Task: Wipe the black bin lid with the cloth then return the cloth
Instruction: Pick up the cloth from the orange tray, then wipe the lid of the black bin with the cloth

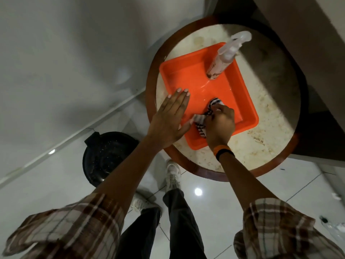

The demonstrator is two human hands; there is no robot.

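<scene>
A striped black-and-white cloth (205, 116) lies bunched in the near part of an orange tray (242, 101). My right hand (220, 124) is closed on the cloth inside the tray. My left hand (170, 118) is flat and open, fingers together, resting over the tray's left rim; its thumb touches the cloth's edge. The black bin lid (104, 156), round and speckled, sits on the floor to the lower left, partly hidden by my left forearm.
The tray rests on a round marble-topped table (270, 116) with a dark wooden rim. A spray bottle (224, 57) stands in the tray's far corner. A wall runs along the left; a dark cabinet is at the right. My feet stand on glossy tiles.
</scene>
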